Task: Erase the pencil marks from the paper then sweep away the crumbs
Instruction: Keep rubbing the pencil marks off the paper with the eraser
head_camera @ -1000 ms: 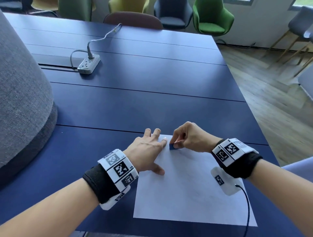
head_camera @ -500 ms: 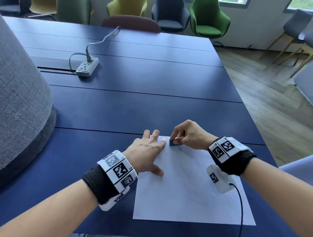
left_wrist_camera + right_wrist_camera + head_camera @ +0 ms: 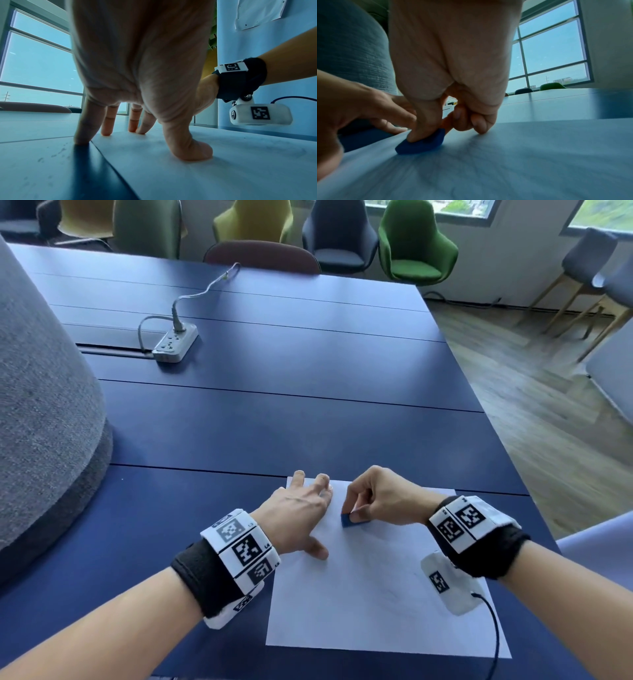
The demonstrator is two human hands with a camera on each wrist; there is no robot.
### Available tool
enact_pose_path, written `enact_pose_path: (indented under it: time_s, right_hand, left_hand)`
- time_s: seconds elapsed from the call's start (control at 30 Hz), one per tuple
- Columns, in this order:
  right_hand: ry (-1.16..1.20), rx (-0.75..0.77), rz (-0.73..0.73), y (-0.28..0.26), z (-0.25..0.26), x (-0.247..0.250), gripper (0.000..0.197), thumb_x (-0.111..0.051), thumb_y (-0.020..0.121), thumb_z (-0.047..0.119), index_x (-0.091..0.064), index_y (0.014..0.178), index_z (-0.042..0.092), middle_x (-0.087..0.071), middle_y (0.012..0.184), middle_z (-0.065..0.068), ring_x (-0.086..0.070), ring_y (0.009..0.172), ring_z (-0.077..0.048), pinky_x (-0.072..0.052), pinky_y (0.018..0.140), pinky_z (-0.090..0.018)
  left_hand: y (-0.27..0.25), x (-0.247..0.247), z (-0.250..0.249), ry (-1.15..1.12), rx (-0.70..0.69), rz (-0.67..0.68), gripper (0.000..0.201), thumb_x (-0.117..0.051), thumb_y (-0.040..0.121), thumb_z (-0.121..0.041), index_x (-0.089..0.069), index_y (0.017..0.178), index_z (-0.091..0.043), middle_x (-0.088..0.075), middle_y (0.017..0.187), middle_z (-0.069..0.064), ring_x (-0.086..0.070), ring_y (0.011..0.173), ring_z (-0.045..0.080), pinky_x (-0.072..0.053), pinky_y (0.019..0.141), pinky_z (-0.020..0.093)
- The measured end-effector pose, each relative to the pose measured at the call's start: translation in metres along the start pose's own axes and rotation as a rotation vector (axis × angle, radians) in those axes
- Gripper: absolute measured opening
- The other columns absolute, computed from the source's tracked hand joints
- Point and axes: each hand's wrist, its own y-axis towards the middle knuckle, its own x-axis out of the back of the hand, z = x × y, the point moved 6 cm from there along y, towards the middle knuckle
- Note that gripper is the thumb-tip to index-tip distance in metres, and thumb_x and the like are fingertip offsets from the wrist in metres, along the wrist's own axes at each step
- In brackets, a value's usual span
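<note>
A white sheet of paper [image 3: 370, 594] lies on the dark blue table [image 3: 274, 412] near its front edge, with faint grey pencil marks [image 3: 471, 152] on it. My left hand [image 3: 301, 508] presses flat on the sheet's upper left corner, fingers [image 3: 106, 124] straight and spread, thumb down on the paper [image 3: 223, 169]. My right hand [image 3: 370, 498] pinches a small blue eraser [image 3: 349, 520] against the paper just right of the left hand. In the right wrist view the eraser [image 3: 421, 143] sits under the thumb, touching the paper [image 3: 522, 162]. No crumbs are plain to see.
A white power strip [image 3: 174, 344] with its cable lies far back on the left. A large grey fabric-covered shape [image 3: 41, 412] stands at the table's left side. Chairs [image 3: 414, 248] line the far edge. Wooden floor [image 3: 548, 405] drops off to the right.
The right hand has slid the eraser a little down the paper, away from the top edge. The left hand stays pressed on the corner.
</note>
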Motion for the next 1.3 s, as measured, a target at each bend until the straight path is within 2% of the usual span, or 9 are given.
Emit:
enact_pose_path:
  time_s: [0.2,0.3,0.37,0.53,0.7,0.87,1.03,1.2,1.3]
  right_hand:
    - [0.078,0.010,-0.291,0.010,-0.005,0.018,0.008,-0.073,0.080,0.010,-0.076,0.083,0.017,-0.061,0.063,0.001,-0.050,0.048,0.000,-0.038,0.049,-0.008]
    - [0.076,0.021,-0.184,0.004,-0.004,0.008,0.012,-0.073,0.080,0.009,-0.076,0.082,0.020,-0.064,0.065,0.002,-0.051,0.051,-0.002,-0.043,0.054,-0.012]
    - [0.031,0.020,-0.072,0.003,0.000,0.003,0.012,-0.072,0.080,0.008,-0.076,0.083,0.020,-0.062,0.061,0.006,-0.049,0.049,0.000,-0.042,0.053,-0.013]
    - [0.088,0.005,-0.261,0.008,-0.002,0.017,0.008,-0.073,0.080,0.008,-0.077,0.083,0.015,-0.062,0.063,0.003,-0.049,0.045,0.003,-0.038,0.049,-0.008]
    - [0.033,0.010,-0.020,-0.004,0.002,-0.006,0.012,-0.073,0.079,0.008,-0.076,0.081,0.020,-0.061,0.058,0.009,-0.050,0.049,0.001,-0.040,0.052,-0.013]
    - [0.100,-0.002,-0.171,0.000,-0.002,0.008,0.013,-0.072,0.080,0.006,-0.077,0.082,0.018,-0.062,0.062,0.004,-0.050,0.050,-0.001,-0.041,0.053,-0.014]
    - [-0.002,0.014,0.025,-0.008,0.005,-0.004,0.013,-0.073,0.079,0.008,-0.076,0.081,0.020,-0.062,0.062,0.006,-0.051,0.049,0.001,-0.040,0.051,-0.012]
    - [0.080,-0.012,-0.241,0.001,-0.004,0.017,0.013,-0.072,0.080,0.008,-0.075,0.078,0.021,-0.061,0.061,0.005,-0.049,0.045,0.003,-0.038,0.048,-0.008]
    - [0.024,-0.004,-0.076,-0.010,-0.003,0.001,0.014,-0.072,0.080,0.009,-0.075,0.078,0.022,-0.062,0.061,0.007,-0.050,0.048,0.002,-0.039,0.050,-0.010]
  left_hand:
    - [-0.001,-0.002,0.002,-0.046,-0.001,-0.009,0.087,-0.076,0.076,-0.053,-0.032,0.141,-0.015,-0.027,0.143,-0.001,-0.029,0.119,0.027,-0.043,0.078,0.036]
    - [-0.003,-0.004,0.002,-0.057,0.006,-0.003,0.086,-0.076,0.077,-0.051,-0.031,0.142,-0.016,-0.027,0.145,-0.001,-0.028,0.121,0.028,-0.044,0.089,0.042]
    - [-0.003,-0.004,0.002,-0.065,0.010,0.004,0.083,-0.076,0.077,-0.050,-0.033,0.140,-0.016,-0.028,0.145,-0.002,-0.028,0.120,0.029,-0.044,0.087,0.041]
    - [-0.003,-0.002,0.001,-0.046,0.002,0.001,0.090,-0.075,0.077,-0.052,-0.029,0.146,-0.017,-0.026,0.146,-0.003,-0.028,0.123,0.027,-0.044,0.088,0.042]
    - [-0.004,-0.001,0.001,-0.029,0.005,0.001,0.091,-0.073,0.078,-0.054,-0.027,0.148,-0.018,-0.024,0.149,-0.004,-0.027,0.126,0.027,-0.041,0.079,0.036]
    - [-0.002,0.001,0.002,-0.020,0.018,-0.011,0.086,-0.070,0.082,-0.053,-0.025,0.149,-0.023,-0.025,0.149,-0.001,-0.028,0.127,0.029,-0.045,0.077,0.036]
    - [-0.001,0.000,0.003,0.006,0.011,0.010,0.095,-0.071,0.079,-0.057,-0.021,0.152,-0.023,-0.024,0.151,0.000,-0.028,0.126,0.029,-0.051,0.087,0.041]
    - [-0.003,0.001,0.002,-0.005,-0.005,0.017,0.100,-0.075,0.074,-0.058,-0.021,0.152,-0.025,-0.025,0.151,-0.001,-0.027,0.125,0.027,-0.050,0.089,0.042]
    - [-0.003,0.001,0.003,0.012,-0.005,0.014,0.102,-0.075,0.073,-0.059,-0.019,0.153,-0.026,-0.023,0.152,-0.002,-0.027,0.126,0.026,-0.051,0.087,0.042]
